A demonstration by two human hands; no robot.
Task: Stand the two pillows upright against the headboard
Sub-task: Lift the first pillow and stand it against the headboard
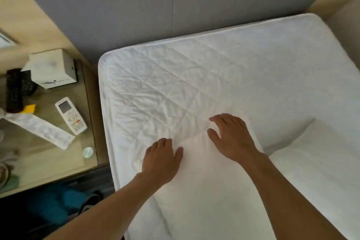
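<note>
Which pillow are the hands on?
The nearer pillow, lying flat under the left hand and right hand; the other pillow lies untouched to the right.

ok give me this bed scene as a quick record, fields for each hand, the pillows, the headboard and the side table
left hand: flat, fingers spread, on the near pillow
right hand: flat, fingers spread, at the same pillow's far edge
second pillow: lying flat at the right, untouched
headboard: grey, nothing leaning on it
mattress: white quilted cover, bare near the headboard
side table: white remote, black remote, white box
task state: neither pillow upright yet
</note>
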